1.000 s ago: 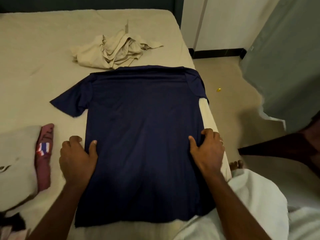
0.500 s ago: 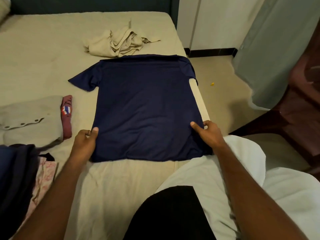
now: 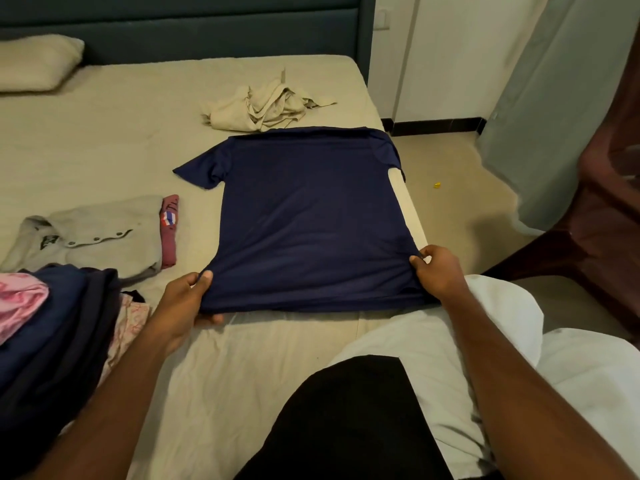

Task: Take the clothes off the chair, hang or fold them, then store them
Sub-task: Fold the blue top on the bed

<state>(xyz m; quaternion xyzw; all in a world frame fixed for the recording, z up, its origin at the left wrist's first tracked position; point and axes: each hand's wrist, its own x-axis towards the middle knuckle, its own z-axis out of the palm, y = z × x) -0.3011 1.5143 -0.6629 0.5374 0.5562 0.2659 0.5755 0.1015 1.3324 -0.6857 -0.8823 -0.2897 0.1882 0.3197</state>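
I have the navy T-shirt spread flat near the right edge of the bed, its collar end pointing toward the headboard and its hem nearest me. My left hand pinches the hem's left corner, thumb on top and fingers curled under, and my right hand is closed on the hem's right corner just at the bed's right edge; the hem is lifted slightly off the sheet. Its right sleeve hangs over the edge. A crumpled beige garment touches the shirt's collar end. A grey buttoned garment and a maroon folded piece lie to the left, and a pile of dark and pink clothes sits toward the near left corner.
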